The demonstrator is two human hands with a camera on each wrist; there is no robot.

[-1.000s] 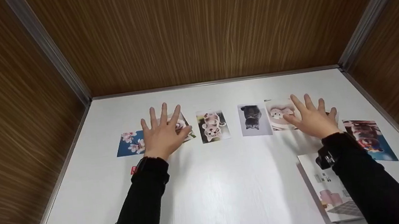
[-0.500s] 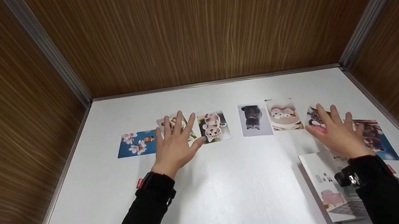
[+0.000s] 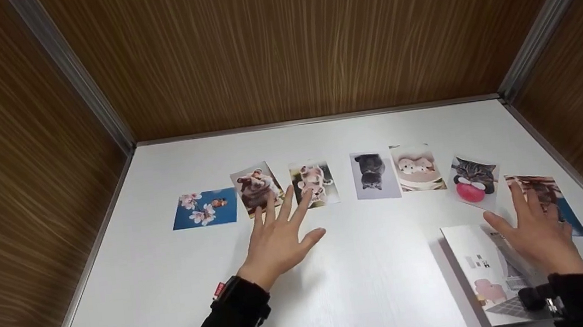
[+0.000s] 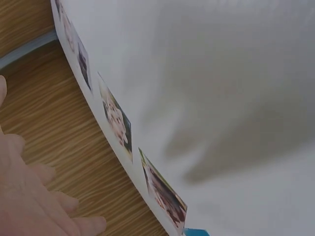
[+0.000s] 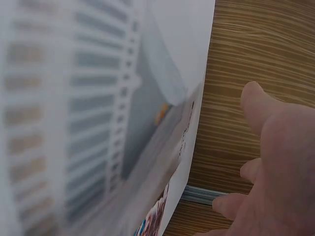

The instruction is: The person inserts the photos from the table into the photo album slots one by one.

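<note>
Several photo cards lie in a loose row on the white table. My left hand (image 3: 279, 247) has its fingers spread above the table, fingertips overlapping the brown animal card (image 3: 254, 185) and the pale kitten card (image 3: 310, 171) in the head view. Its shadow falls on the tabletop in the left wrist view. My right hand (image 3: 539, 239), fingers extended, is over the right end of the row, partly covering a red-and-blue card (image 3: 569, 214) and the edge of a white box (image 3: 473, 269). Neither hand holds anything. Left of it lies a tabby cat card (image 3: 473, 181).
A blue blossom card (image 3: 203, 208) ends the row at left. A grey cat card (image 3: 374, 176) and a card of white animals (image 3: 417, 168) lie mid-row. The box's printed surface fills much of the right wrist view. Wood-grain panels (image 3: 278, 44) enclose the table's back and sides.
Both hands have drawn back toward the person and moved rightward, fingers still spread. The brown animal card and the tabby cat card have come into fuller view. The cards look unmoved.
</note>
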